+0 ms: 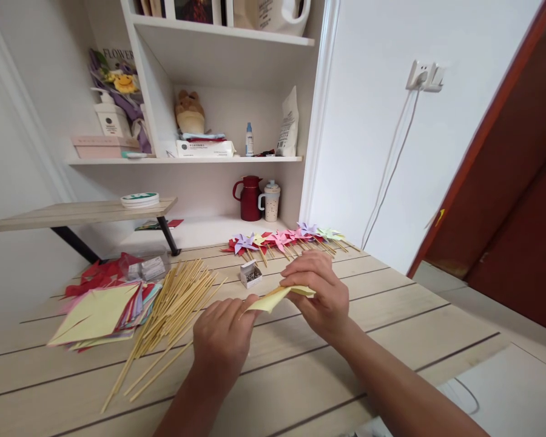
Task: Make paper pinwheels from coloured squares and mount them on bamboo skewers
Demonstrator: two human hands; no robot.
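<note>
Both my hands hold a pale yellow paper square just above the wooden table. My left hand pinches its near left corner with closed fingers. My right hand grips the far right part, fingers curled over the fold. The paper is bent between them. A small open box of pins lies just beyond the paper. To the left lies a loose heap of bamboo sticks.
A stack of coloured paper squares lies at the left, red sheets behind it. Finished paper pinwheels line the table's back edge. Shelves behind hold a red jug, a mug and bottles. A low wooden riser stands back left.
</note>
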